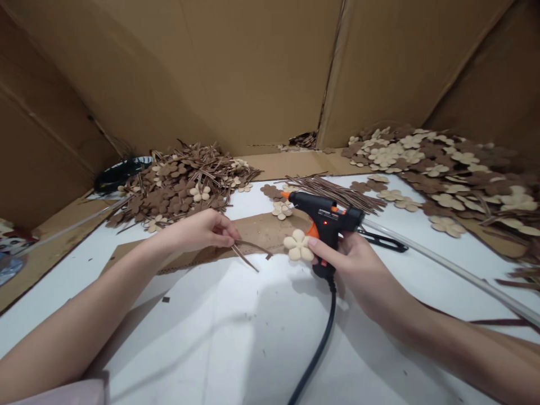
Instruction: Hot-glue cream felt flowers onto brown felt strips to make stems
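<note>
My left hand (211, 229) is closed in a pinch on thin brown strips (246, 259), whose free ends point right and down over the cardboard piece (185, 253). My right hand (358, 256) is wrapped round a black and orange hot glue gun (327, 216). The gun's orange nozzle points left, a small red light shows on its side, and a clear glue stick (442, 264) sticks out at its back. A cream five-petal flower cutout (298, 246) is held at my right thumb against the gun's handle. The gun's cable (318, 349) runs down toward me.
A heap of brown and cream flowers with strips (181, 185) lies at the back left. Several loose strips (341, 191) lie behind the gun. More flower cutouts (447, 163) are piled at the right. Cardboard walls (253, 73) enclose the white tabletop (189, 349).
</note>
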`<state>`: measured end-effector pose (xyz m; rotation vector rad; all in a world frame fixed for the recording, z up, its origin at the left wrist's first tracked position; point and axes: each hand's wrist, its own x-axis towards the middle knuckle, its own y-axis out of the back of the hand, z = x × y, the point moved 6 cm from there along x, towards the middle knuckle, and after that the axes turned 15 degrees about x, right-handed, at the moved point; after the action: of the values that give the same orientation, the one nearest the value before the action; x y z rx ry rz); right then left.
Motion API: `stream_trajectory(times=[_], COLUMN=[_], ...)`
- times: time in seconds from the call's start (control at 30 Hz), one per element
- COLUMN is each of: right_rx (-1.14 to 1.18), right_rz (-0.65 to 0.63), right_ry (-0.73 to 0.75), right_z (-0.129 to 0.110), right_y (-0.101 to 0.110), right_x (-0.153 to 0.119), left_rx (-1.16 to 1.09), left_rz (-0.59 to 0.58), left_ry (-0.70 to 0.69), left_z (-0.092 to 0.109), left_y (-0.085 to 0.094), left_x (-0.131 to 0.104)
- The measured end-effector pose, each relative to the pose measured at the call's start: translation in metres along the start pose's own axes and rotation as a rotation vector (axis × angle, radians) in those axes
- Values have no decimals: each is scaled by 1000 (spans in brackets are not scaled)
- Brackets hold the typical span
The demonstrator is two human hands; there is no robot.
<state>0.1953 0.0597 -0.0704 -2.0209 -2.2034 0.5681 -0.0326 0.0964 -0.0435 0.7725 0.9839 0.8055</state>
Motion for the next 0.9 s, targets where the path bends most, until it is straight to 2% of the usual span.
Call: stream_trajectory(times=[0.17,0.37,0.6,0.77,0.9], right_rx=[20,-2,22,-19,-32], right_rz=[-29,-2,-35,14,12], right_ry=[16,8,1,-5,-16], right_z=[-1,2,0,1,0], right_y=[-1,2,-2,1,0], right_x=[1,1,-1,-1,-1], left_rx=[6,-1,54,-13,97], left_rz=[4,20,-18,-127,-127], left_ry=[38,59,11,-60,-120], left_z=[-9,-14,1,11,13], left_y=[-2,-1,1,2,-2], left_x=[4,5,-3,-15,-15])
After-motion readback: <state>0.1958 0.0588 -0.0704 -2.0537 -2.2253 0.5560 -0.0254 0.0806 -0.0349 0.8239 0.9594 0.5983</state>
